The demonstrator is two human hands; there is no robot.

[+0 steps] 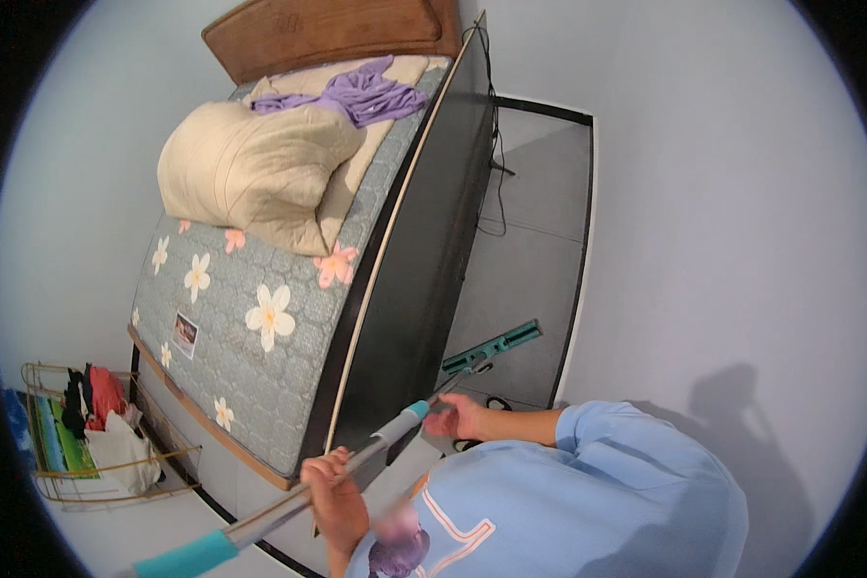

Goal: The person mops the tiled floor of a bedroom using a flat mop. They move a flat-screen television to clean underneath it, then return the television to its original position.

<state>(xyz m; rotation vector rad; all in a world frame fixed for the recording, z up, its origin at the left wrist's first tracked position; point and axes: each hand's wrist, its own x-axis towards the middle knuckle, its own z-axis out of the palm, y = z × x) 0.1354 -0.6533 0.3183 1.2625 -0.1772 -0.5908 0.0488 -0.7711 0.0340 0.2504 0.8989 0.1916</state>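
Note:
A flat mop with a teal head rests on the grey floor between the bed and the wall. Its metal pole runs to the lower left, with a grey and teal collar partway along and a teal grip near the end. My left hand is closed around the pole between the grip and the collar. Beside the lower pole, near the teal collar, is my right hand, its fingers apart and slightly blurred; whether it touches the pole is unclear.
A bed with a flowered mattress stands on the left, bearing a beige quilt and purple cloth. Its dark side panel flanks the floor strip. A black cable hangs at the far end. A clothes rack stands lower left.

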